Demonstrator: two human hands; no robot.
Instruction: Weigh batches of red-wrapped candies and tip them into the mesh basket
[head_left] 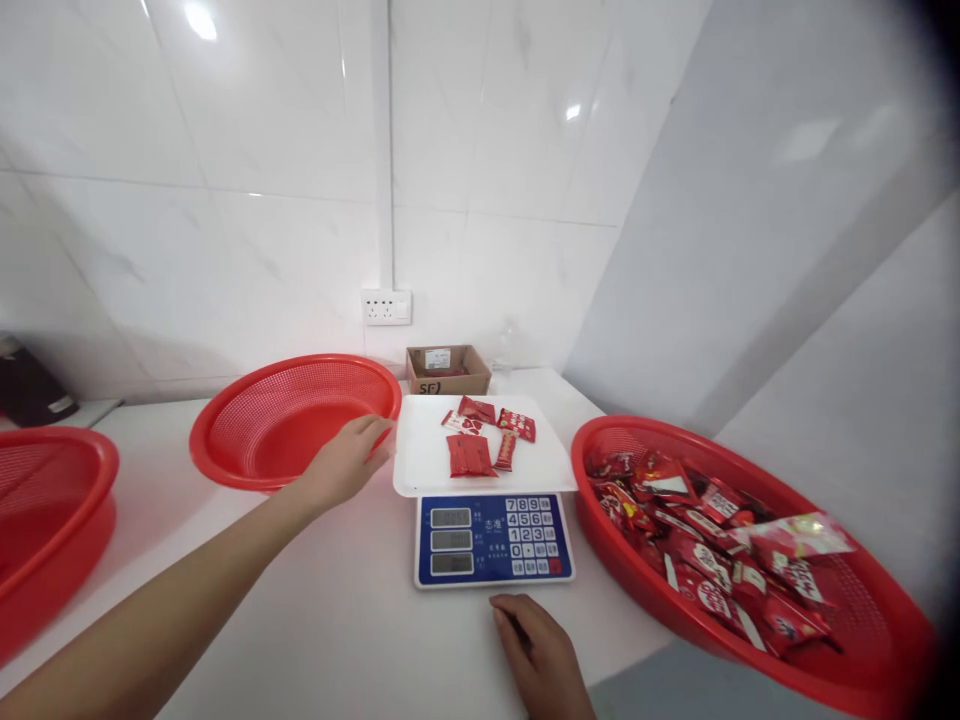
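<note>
My left hand (351, 458) reaches to the left edge of the white tray of a digital scale (491, 540). Its fingers are stretched out and slightly blurred, with nothing visible held. On the scale's tray (420, 470) lie several small red snack packets (470, 456), one a narrow stick-shaped packet (506, 451). My right hand (541, 655) rests on the table in front of the scale's keypad, fingers loosely curled in and no object showing. The scale's grey displays are lit too faintly to read surely.
To the right, a large red basket (600, 540) holds many red snack packets. A red basket (296, 425) stands behind my left hand, and another (56, 560) at the far left. Behind the scale sits a small cardboard box (454, 382). A wall socket (386, 307) is above.
</note>
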